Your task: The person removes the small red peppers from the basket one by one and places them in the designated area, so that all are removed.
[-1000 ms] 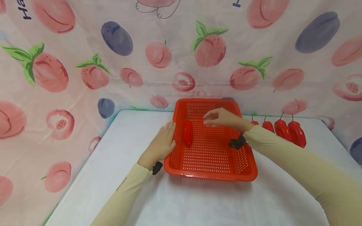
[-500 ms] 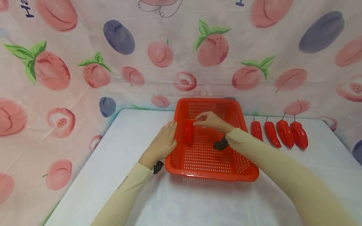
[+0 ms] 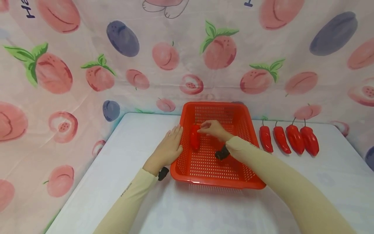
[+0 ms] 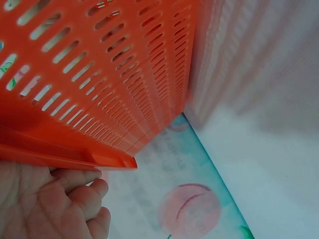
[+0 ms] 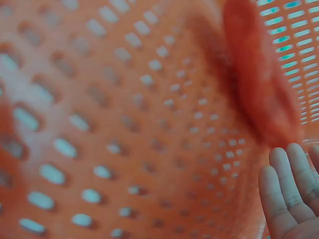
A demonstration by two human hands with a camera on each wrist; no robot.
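Note:
A red plastic basket [image 3: 216, 184] with slotted walls stands on the white table. Inside it, against the left side, a long red pepper [image 3: 194, 139] lies with its stem end toward the back. My right hand [image 3: 214, 129] reaches into the basket, its fingertips right at the pepper's upper end. In the right wrist view those fingers [image 5: 283, 184] are mostly straight, close to the end of the pepper [image 5: 261, 79]. My left hand [image 3: 166, 149] rests with straight fingers along the basket's left rim; the left wrist view shows its fingers [image 4: 79, 178] beneath the rim's lip.
To the right of the basket several red peppers [image 3: 294, 139] lie in a row with stems pointing back. A fruit-print cloth [image 3: 140, 97] hangs behind and at the left. White tabletop [image 3: 134, 133] extends around the basket.
My right hand has moved left and down across the basket to the pepper's upper end. My left hand stays on the rim.

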